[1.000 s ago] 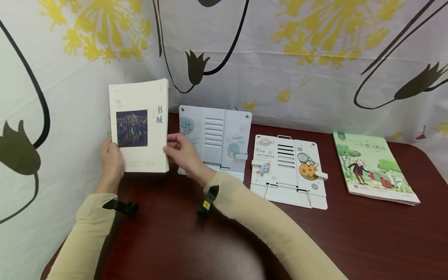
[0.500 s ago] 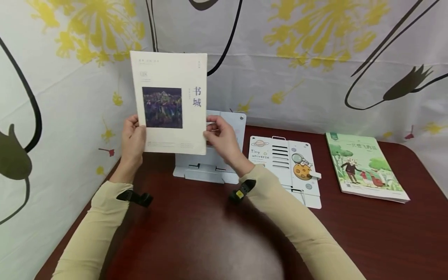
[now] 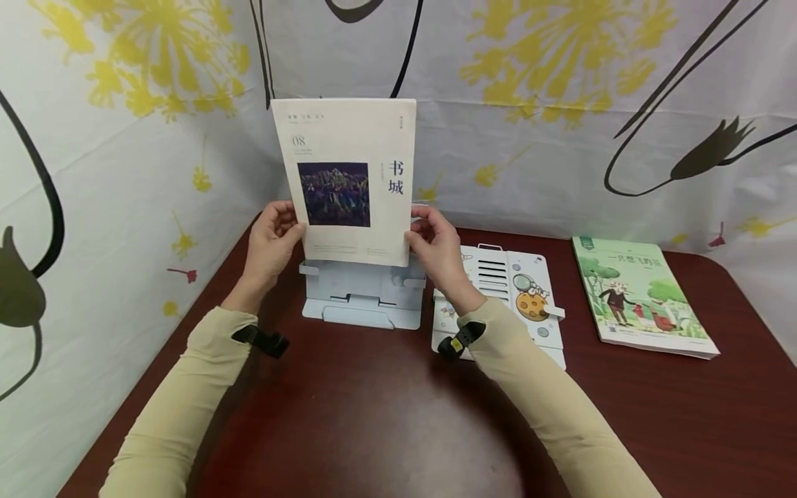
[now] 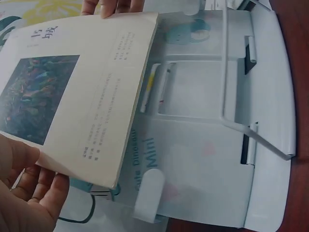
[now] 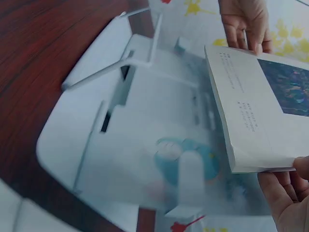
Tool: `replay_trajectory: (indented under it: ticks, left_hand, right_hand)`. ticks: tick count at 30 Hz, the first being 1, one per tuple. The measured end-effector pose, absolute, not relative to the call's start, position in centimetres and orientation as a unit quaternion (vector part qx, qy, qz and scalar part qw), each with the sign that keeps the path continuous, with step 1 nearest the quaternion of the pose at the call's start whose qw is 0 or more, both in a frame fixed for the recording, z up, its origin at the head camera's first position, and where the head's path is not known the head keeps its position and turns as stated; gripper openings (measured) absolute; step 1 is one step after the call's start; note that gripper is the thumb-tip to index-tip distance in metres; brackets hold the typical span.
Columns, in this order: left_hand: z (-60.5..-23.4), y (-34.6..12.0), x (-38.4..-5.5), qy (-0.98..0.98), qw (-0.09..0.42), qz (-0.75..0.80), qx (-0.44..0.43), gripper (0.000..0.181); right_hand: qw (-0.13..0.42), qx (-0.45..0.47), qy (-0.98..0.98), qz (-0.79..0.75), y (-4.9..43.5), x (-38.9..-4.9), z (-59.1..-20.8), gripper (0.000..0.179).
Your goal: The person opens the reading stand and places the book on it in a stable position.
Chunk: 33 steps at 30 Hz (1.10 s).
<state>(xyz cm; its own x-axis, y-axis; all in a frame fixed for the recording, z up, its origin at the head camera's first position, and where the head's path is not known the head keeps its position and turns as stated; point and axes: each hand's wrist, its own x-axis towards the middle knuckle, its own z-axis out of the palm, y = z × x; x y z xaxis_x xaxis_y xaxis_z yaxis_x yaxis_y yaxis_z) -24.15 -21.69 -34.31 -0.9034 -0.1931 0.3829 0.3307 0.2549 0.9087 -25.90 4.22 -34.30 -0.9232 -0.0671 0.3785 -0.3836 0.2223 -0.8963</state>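
Two hands share one white book: the left hand and the right hand each pinch a side edge, thumbs on the cover. It is in front of the dinosaur stand, above its ledge; whether it touches the panel, I cannot tell. The cover reads "08" and "书城". In the left wrist view, "Dinosaur" and "Mini" show on the panel. Rightward, an astronaut stand lies on the table; beyond it, a green book, its title beginning "一只想飞的".
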Motion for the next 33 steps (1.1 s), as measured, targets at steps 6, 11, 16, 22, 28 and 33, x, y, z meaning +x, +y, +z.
replay_trajectory:
  ticks: [6, 11, 16, 22, 28, 33]
  left_hand:
    - [-34.0, -20.8, -23.3, -0.788, 0.188, -0.584, -0.046, 0.031]
    - [-33.5, -20.0, -22.2, -0.801, 0.184, -0.568, -0.055, 0.033]
    - [-34.7, -20.4, -22.6, -0.816, 0.189, -0.542, -0.066, 0.034]
    - [-37.3, -21.6, -24.0, -0.84, 0.184, -0.507, -0.067, 0.033]
    - [-37.9, -21.9, -23.6, -0.864, 0.174, -0.467, -0.071, 0.032]
    - [-38.4, -22.2, -23.3, -0.885, 0.159, -0.433, -0.061, 0.03]
  right_hand:
    - [0.143, 0.144, -0.789, 0.579, 5.2, -25.8, -35.7, 0.025]
    - [0.165, 0.149, -0.808, 0.546, 5.6, -25.5, -36.6, 0.024]
    - [0.181, 0.153, -0.837, 0.493, 5.9, -25.0, -37.3, 0.022]
    - [0.186, 0.153, -0.875, 0.419, 6.3, -24.3, -37.9, 0.02]
    - [0.185, 0.149, -0.902, 0.362, 6.2, -24.1, -38.5, 0.017]
    - [0.197, 0.151, -0.913, 0.323, 6.0, -24.0, -39.0, 0.013]
